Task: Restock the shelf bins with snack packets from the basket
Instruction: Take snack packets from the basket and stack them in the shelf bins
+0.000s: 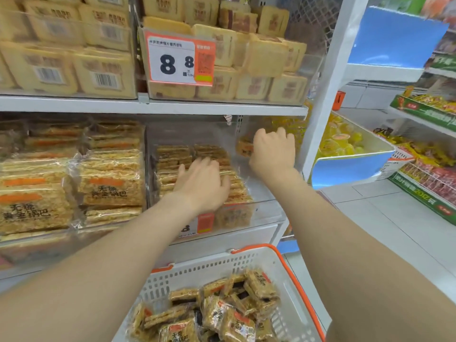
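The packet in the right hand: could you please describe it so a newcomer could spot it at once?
Find the clear bin on the middle shelf, right end, beside the white upright. The right hand holds one small packet up inside it. Unlike the stacked packets under the left hand, it is off the pile.

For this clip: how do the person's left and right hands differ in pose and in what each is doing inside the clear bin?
The left hand lies flat, fingers spread, pressing on the stacked packets in the clear bin; the right hand is curled around a single snack packet.
The left hand sits lower and nearer the bin's front; the right hand is raised, deeper in, over the bin's bare right side.
Both reach into the same bin, above the basket.
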Available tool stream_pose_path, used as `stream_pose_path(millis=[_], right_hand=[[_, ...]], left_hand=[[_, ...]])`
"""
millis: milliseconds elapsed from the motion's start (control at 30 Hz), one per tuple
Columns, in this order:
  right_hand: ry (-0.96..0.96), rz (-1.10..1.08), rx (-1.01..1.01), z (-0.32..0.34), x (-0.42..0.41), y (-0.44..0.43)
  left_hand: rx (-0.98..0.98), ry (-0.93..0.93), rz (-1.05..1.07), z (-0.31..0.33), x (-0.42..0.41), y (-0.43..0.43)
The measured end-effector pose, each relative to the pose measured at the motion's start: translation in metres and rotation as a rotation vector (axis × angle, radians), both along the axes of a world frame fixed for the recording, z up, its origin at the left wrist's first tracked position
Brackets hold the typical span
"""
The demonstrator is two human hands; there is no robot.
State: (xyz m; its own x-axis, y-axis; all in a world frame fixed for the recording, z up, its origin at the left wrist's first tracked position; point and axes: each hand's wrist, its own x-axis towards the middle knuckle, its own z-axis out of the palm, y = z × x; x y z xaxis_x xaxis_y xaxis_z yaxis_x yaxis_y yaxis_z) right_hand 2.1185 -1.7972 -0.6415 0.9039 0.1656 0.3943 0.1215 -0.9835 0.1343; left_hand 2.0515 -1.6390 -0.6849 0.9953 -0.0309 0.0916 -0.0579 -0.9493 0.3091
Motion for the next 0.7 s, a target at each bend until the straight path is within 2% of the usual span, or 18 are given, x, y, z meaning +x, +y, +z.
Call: stream_pose_path(millis=[167,367,467,700], right_hand=[[0.016,-0.004,-0.148,-0.019,0.044,0.012],[-0.044,0.012,-0.133,-0.036,0.086,0.024],[0.020,0.047,-0.183,-0.036,0.099,0.028],[0.172,0.106,-0.149,-0.053,0.120,0.024]], left_hand=[[0.033,0.060,0.072,-0.011,0.018,0.014],[0.142,0.097,0.058,-0.014,0.026,0.019],[0.176,0.101,0.060,-0.010,0.026,0.022],[0.193,0.111,0.088,-0.006,0.026,0.018]])
